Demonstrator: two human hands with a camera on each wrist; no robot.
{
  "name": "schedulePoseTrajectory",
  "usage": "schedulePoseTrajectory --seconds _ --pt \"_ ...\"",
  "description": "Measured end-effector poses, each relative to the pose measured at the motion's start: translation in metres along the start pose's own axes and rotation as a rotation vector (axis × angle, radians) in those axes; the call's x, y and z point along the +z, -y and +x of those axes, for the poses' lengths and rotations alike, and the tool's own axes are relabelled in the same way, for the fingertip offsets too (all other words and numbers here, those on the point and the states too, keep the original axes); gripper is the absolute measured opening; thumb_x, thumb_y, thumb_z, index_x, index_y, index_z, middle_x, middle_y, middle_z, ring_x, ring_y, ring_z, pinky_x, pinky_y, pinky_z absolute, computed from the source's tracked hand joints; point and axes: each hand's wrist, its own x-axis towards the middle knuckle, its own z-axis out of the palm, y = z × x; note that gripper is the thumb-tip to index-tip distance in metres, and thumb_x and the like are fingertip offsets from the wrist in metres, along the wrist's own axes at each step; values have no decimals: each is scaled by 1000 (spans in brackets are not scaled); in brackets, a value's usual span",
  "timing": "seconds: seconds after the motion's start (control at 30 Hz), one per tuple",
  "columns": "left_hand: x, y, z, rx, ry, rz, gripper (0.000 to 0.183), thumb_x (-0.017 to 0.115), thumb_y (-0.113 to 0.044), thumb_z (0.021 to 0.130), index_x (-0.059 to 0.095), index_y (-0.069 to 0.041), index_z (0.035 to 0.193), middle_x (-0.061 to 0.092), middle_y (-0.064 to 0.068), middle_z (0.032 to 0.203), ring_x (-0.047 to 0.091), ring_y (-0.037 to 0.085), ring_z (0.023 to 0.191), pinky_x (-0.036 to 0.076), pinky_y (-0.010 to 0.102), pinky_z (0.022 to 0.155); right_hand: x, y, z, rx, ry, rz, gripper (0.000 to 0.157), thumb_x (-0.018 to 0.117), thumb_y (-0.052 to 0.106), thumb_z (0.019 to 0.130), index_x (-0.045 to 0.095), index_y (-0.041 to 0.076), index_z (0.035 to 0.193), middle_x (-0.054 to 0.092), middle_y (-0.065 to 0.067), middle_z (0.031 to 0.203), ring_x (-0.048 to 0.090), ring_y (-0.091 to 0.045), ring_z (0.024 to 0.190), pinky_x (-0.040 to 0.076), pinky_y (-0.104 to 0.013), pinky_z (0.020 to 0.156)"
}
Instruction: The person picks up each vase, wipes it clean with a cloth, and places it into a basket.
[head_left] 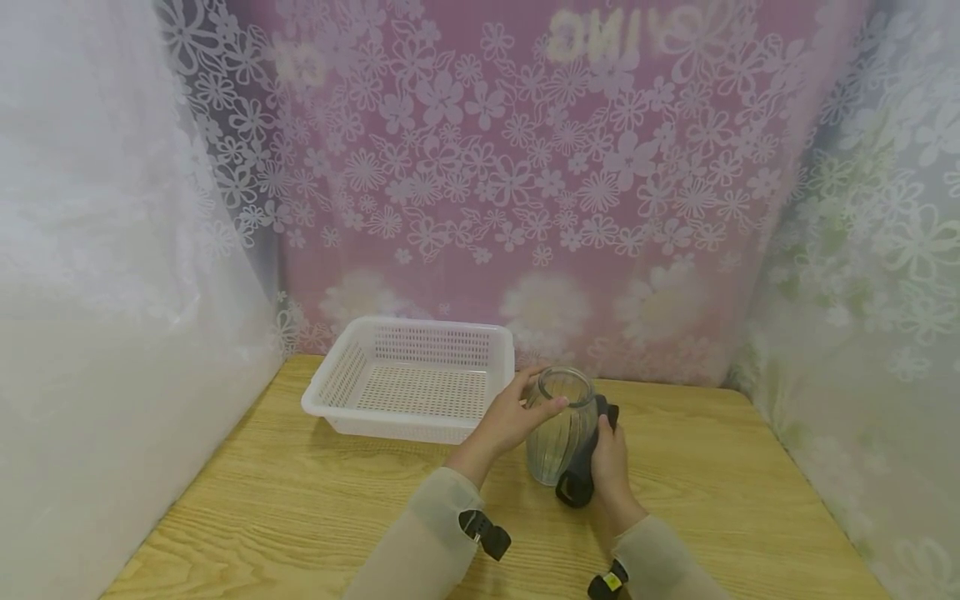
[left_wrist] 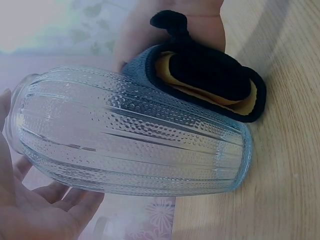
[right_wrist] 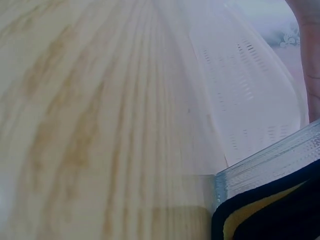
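A clear, ribbed glass vase (head_left: 553, 446) with a dimpled surface stands roughly upright over the wooden table. Near its neck, my left hand (head_left: 517, 417) grips it, thumb by the rim and fingers round the far side; the left wrist view also shows these fingers (left_wrist: 60, 200). My right hand (head_left: 611, 462) holds a folded dark cloth (head_left: 577, 483) with a yellow inner side (left_wrist: 240, 106) against the vase's right side. In the right wrist view, the vase's lower edge (right_wrist: 221, 187) and the cloth (right_wrist: 270, 220) show at the lower right. Whether the base touches the table is unclear.
A white perforated plastic basket (head_left: 408, 427) sits on the wooden table (head_left: 300, 508), left of and behind the vase. Behind the table hangs a pink floral curtain (head_left: 480, 208). Pale sheets stand along the left (head_left: 112, 292) and right (head_left: 847, 292) sides.
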Motion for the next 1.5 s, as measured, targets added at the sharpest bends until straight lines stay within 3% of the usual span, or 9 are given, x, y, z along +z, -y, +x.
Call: schedulePoseTrajectory --seconds 0.43,0.63,0.97,1.17,1.3,1.5 --pt "0 -1 -1 -2 0 -25 67 66 -62 89 38 -48 148 42 -3 155 40 29 141 42 57 105 1 -9 3 44 39 24 66 16 55 107 22 6 151 44 -13 140 49 -19 119 37 -34 104" --pt "-1 -1 -1 1 -1 -29 69 66 -66 87 39 -48 148 42 -3 155 40 30 141 42 57 105 -1 -12 5 53 47 4 71 17 56 106 22 3 152 42 -16 143 45 -26 125 33 -40 109" --pt "-1 -3 -2 5 2 -19 72 66 -67 86 39 -46 149 42 -1 156 40 31 141 41 58 105 -6 -3 5 106 42 36 74 21 53 107 10 1 158 28 -24 156 33 -36 140 26 -48 117" --pt "-1 -3 -2 5 8 -18 71 66 -66 86 39 -46 149 40 0 156 40 31 141 42 59 105 -17 12 4 37 -17 -91 73 22 49 108 18 -7 154 31 -30 151 35 -43 137 27 -51 116" --pt "-1 -3 -2 1 7 -21 69 67 -64 87 39 -48 148 39 1 157 40 31 141 41 59 105 -22 28 -1 -14 -43 -117 72 22 51 107 21 -5 153 36 -27 146 43 -37 127 38 -44 107" --pt "-1 -2 -1 1 5 -26 70 67 -65 87 40 -47 148 40 2 156 40 31 141 42 58 105 -26 52 -12 -57 -57 -61 71 23 54 106 16 7 158 36 -20 147 48 -25 117 47 -19 82"
